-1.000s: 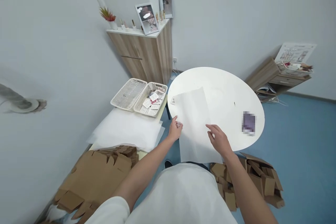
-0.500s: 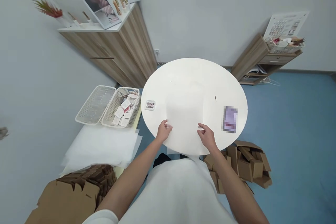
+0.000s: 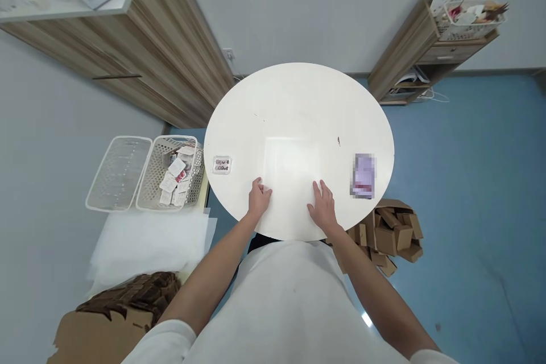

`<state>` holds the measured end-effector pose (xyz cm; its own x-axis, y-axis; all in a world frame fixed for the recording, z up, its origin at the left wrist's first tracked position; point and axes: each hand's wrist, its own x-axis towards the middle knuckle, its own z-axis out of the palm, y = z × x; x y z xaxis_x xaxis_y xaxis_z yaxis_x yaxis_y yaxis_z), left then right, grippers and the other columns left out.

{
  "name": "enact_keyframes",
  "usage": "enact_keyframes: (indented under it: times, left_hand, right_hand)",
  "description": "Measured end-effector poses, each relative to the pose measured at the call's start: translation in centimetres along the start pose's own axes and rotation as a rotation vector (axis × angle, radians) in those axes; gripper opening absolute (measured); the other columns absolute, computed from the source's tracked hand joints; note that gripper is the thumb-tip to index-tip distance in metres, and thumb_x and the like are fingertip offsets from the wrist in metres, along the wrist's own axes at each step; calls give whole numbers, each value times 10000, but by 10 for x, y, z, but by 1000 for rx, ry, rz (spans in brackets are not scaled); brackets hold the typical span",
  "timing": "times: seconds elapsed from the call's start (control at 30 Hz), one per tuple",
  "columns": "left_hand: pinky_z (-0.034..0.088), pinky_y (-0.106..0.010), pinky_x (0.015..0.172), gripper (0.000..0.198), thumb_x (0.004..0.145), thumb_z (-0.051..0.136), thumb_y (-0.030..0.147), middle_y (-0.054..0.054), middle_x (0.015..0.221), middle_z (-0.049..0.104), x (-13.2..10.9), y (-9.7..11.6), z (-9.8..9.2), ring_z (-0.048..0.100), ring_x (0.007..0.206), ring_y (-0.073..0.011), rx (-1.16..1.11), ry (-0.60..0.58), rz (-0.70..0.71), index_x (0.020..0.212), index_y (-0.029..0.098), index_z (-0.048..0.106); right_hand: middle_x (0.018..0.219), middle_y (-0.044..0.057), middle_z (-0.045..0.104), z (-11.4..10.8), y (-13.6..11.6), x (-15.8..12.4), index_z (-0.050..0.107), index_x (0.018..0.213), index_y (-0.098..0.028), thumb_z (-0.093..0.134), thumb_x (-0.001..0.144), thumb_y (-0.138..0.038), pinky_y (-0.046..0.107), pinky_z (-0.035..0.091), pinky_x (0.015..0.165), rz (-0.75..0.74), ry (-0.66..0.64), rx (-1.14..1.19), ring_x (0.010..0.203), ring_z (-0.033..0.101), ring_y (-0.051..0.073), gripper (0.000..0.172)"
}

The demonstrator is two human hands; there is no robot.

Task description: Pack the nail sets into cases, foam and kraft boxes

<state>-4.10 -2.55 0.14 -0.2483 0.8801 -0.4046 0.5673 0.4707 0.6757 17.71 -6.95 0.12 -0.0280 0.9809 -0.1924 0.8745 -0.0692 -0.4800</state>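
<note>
A thin white sheet of paper [image 3: 290, 168] lies flat on the round white table [image 3: 298, 102], near its front edge. My left hand [image 3: 258, 197] rests on the sheet's left edge with its fingers curled against the paper. My right hand [image 3: 323, 208] lies on the sheet's right edge, fingers stretched flat. A small clear packet with dark dots [image 3: 222, 164] sits on the table to the left of the sheet. A blurred purple item [image 3: 364, 175] lies on the table to the right.
Two white mesh baskets [image 3: 143, 172] stand left of the table, the right one holding small packets. White sheets [image 3: 149, 242] and brown cardboard blanks [image 3: 123, 307] are stacked at lower left. Folded cardboard boxes [image 3: 388, 233] lie on the blue floor at right. Wooden cabinets stand behind.
The sheet was held up over the table edge; it has been laid flat on the tabletop and both hands now press on it. My view has tilted down toward the table.
</note>
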Motion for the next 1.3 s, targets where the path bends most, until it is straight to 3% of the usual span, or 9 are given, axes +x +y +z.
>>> enact_keyframes:
  times: [0.13, 0.23, 0.3, 0.47, 0.77, 1.1, 1.3]
  left_hand:
    - [212, -452, 1011, 731, 755, 527, 285, -168, 1323, 342, -19, 1, 0, 275, 1248, -282, 255, 128, 181, 1360, 133, 146]
    - [69, -477, 1049, 642, 770, 507, 352, -129, 1421, 227, -38, -7, -1, 124, 1319, -292, 437, -32, 354, 1339, 185, 262]
    - [35, -495, 1047, 619, 762, 515, 384, -103, 1433, 216, -46, -12, -1, 86, 1328, -302, 496, -160, 425, 1324, 223, 312]
    - [24, -528, 1035, 662, 779, 483, 414, -97, 1449, 172, -36, -11, 1, 12, 1333, -309, 660, -270, 412, 1363, 216, 240]
    - [-45, -566, 1009, 711, 757, 504, 391, -115, 1449, 161, -16, -1, 5, -1, 1328, -327, 732, -238, 430, 1375, 206, 205]
    - [-9, -563, 1009, 724, 745, 523, 360, -168, 1445, 127, -16, 0, 7, 9, 1325, -339, 754, -234, 436, 1370, 161, 217]
    - [43, -563, 1012, 719, 769, 488, 391, -153, 1456, 77, -17, 0, 6, -5, 1324, -347, 752, -245, 478, 1378, 165, 180]
  right_hand:
    - [1456, 94, 149, 7, -12, -15, 135, 1379, -185, 427, 794, -262, 445, 231, 1018, -158, -110, -124, 1326, 125, 264, 658]
    - [1458, 102, 140, 18, -17, -21, 147, 1378, -165, 448, 793, -335, 439, 188, 1038, -206, -196, -186, 1335, 93, 258, 680]
    - [1460, 115, 116, 24, -17, -20, 146, 1379, -147, 441, 799, -372, 462, 154, 1044, -190, -218, -225, 1337, 72, 266, 689]
    - [1461, 123, 76, 29, -11, -6, 127, 1386, -134, 400, 814, -434, 520, 77, 1046, -183, -227, -281, 1339, 30, 277, 701]
    - [1461, 128, 41, 27, -8, 11, 120, 1386, -112, 403, 808, -444, 539, 51, 1037, -189, -227, -296, 1339, 3, 278, 724]
    - [1457, 162, 39, 24, -12, 11, 119, 1383, -101, 424, 787, -460, 553, 45, 1023, -184, -225, -272, 1335, 7, 303, 760]
    - [1458, 171, 37, 14, -19, 5, 134, 1381, -127, 400, 793, -512, 562, 54, 1014, -198, -151, -258, 1330, 26, 321, 752]
